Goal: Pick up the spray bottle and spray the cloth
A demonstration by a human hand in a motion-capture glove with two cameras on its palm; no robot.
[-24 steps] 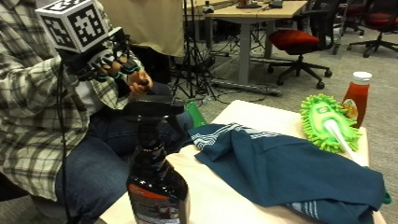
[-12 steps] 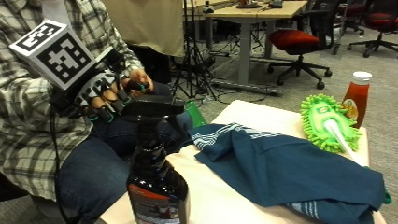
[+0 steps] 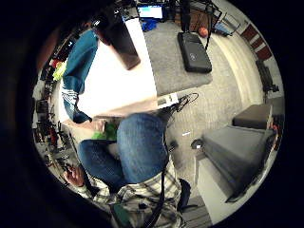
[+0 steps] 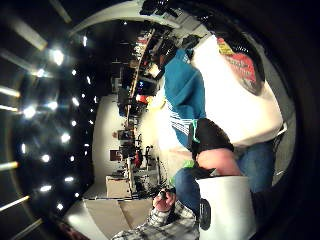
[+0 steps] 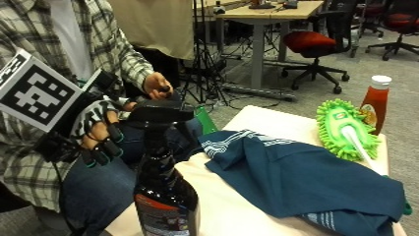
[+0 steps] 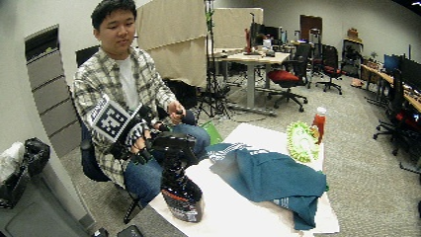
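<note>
A teal cloth point(image 5: 308, 182) with white stripes lies rumpled across the middle of the counter point(image 5: 262, 118), reaching toward its far edge. Past it, near the far corner, a green fluffy duster point(image 5: 345, 132) lies flat, and a red sauce bottle point(image 5: 374, 101) with a white cap stands upright just beside it. The spray bottle point(image 5: 164, 196) stands upright at the near edge of the counter, well short of the cloth: dark brown glass or plastic, a red and white label low on its body, a black trigger head on top. The gloved hand point(image 5: 98, 130) hangs in the air just beside that head, on the person's side, not touching it; its grip is apart, fingers loosely curled downward and holding nothing. The person's bare hand point(image 5: 157, 84) rests behind the spray head, above a denim-clad knee point(image 3: 142, 147).
</note>
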